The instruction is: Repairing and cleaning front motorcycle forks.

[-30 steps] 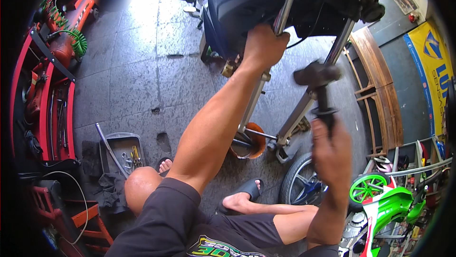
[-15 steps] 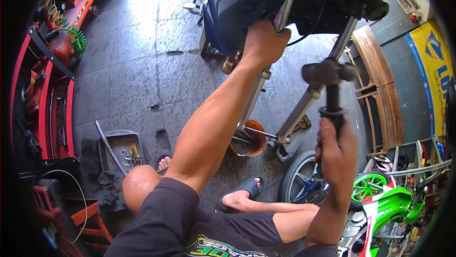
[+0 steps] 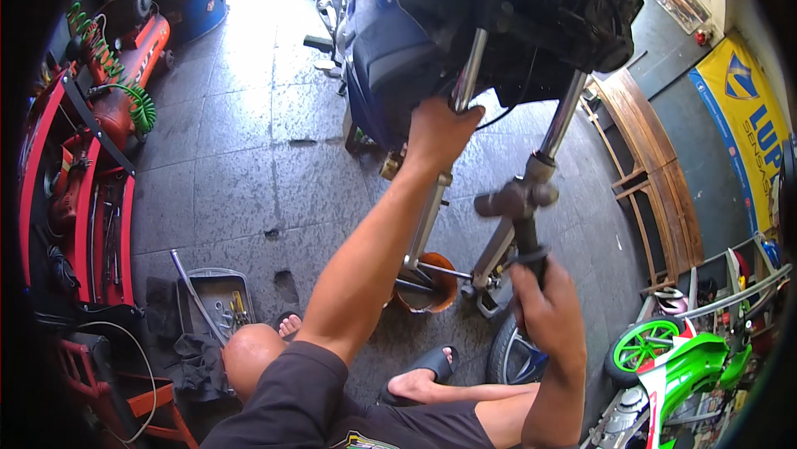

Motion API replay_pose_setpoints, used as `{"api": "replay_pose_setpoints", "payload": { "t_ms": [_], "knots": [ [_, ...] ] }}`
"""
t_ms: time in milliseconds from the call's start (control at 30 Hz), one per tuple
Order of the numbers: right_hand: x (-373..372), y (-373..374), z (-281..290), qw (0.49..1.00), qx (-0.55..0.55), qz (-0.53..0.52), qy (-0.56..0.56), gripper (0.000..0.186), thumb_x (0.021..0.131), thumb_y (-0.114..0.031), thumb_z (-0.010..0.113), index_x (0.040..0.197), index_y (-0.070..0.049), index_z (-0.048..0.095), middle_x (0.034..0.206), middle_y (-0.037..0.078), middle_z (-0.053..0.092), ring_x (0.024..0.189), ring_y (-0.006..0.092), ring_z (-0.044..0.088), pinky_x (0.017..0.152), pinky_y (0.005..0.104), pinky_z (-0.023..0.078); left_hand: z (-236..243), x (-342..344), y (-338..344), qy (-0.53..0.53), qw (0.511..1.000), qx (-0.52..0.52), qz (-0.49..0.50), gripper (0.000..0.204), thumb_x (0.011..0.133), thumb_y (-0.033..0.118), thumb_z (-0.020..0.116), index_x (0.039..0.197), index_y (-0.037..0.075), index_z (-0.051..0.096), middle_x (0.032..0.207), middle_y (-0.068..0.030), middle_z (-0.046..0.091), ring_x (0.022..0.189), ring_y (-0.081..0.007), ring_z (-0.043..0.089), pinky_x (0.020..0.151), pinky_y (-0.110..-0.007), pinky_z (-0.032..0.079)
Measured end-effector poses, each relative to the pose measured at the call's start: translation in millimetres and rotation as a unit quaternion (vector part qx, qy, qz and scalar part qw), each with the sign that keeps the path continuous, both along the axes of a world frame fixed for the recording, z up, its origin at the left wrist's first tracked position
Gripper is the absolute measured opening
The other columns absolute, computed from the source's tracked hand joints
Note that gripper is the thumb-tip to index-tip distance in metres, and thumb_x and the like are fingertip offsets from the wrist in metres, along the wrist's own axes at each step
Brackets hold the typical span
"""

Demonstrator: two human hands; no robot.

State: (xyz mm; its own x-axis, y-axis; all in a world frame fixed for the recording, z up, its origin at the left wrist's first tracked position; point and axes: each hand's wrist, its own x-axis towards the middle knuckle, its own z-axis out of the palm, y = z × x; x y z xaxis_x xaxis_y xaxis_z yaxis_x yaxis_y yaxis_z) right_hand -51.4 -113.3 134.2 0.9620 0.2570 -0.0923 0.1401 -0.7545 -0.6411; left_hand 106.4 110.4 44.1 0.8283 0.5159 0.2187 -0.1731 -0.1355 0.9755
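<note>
The black rubber-headed mallet (image 3: pixel 516 200) stands upright, with its dark handle in the right hand (image 3: pixel 546 314). That grip is closed tight around the lower handle. The mallet head sits just beside the right shiny metal fork tube (image 3: pixel 558 129) of the blue motorbike (image 3: pixel 390 42), near its lower part.

Up and to the left of that grip, the left hand (image 3: pixel 436 132) is wrapped around the left shiny metal fork tube (image 3: pixel 466 75). Its grip is closed on the tube.

Below the left grip, between the fork legs, sits an orange round bowl (image 3: pixel 432 287) on the grey stone floor (image 3: pixel 232 150).

Far to the left of both grips lies a grey metal tray with small tools (image 3: pixel 217 300). A green plastic toy bike (image 3: pixel 689 366) stands to the right of the right grip.
</note>
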Motion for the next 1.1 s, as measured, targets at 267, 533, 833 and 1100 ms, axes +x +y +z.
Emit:
{"api": "replay_pose_setpoints", "payload": {
  "t_ms": [267, 533, 833, 1100],
  "knots": [
    [-42.3, -44.6, -184.3, 0.889, -0.211, 0.166, 0.372, 0.06, 0.091, -0.053, 0.06, 0.104, 0.005, 0.068, 0.1, 0.031, 0.068, 0.099, 0.0456, 0.066, 0.087, 0.0472, 0.05, -17.0, -21.0, -8.5, -0.05, 0.997, -0.057, -0.024, 0.042, 0.077, 0.027, 0.082, 0.099, -0.004, 0.063, 0.072, -0.0127, 0.065, 0.065, -0.0204, 0.063, 0.062, -0.034, 0.049],
    [-144.9, -41.6, -380.9, 0.905, -0.317, 0.234, 0.161, 0.039, 0.089, -0.041, 0.065, 0.105, -0.005, 0.069, 0.101, 0.021, 0.071, 0.094, 0.0396, 0.069, 0.082, 0.0482, 0.055, -17.4, -31.2, -13.8, -0.047, 0.998, -0.017, 0.027, 0.051, 0.074, 0.027, 0.084, 0.106, -0.004, 0.061, 0.084, -0.0106, 0.064, 0.077, -0.0168, 0.059, 0.072, -0.032, 0.049],
    [-108.9, -41.4, -371.7, 0.949, -0.23, 0.213, 0.034, 0.037, 0.085, -0.033, 0.07, 0.112, -0.01, 0.061, 0.107, 0.018, 0.064, 0.096, 0.0369, 0.063, 0.083, 0.0533, 0.051, -22.4, -28.2, -8.6, 0.005, 0.998, -0.06, -0.027, 0.041, 0.074, 0.022, 0.081, 0.101, -0.001, 0.062, 0.074, -0.006, 0.064, 0.065, -0.0141, 0.06, 0.063, -0.031, 0.048],
    [-12.7, -35.1, -200.3, 0.962, 0.156, -0.081, -0.211, 0.015, 0.086, -0.012, 0.066, 0.094, -0.002, 0.058, 0.083, 0.014, 0.062, 0.069, 0.03, 0.063, 0.067, 0.0405, 0.051, -35.5, -27.8, 2.0, 0.018, 0.971, -0.171, -0.164, 0.033, 0.076, 0.016, 0.083, 0.099, 0.003, 0.063, 0.085, -0.0082, 0.069, 0.081, -0.0169, 0.067, 0.074, -0.03, 0.051]
  ]
}}
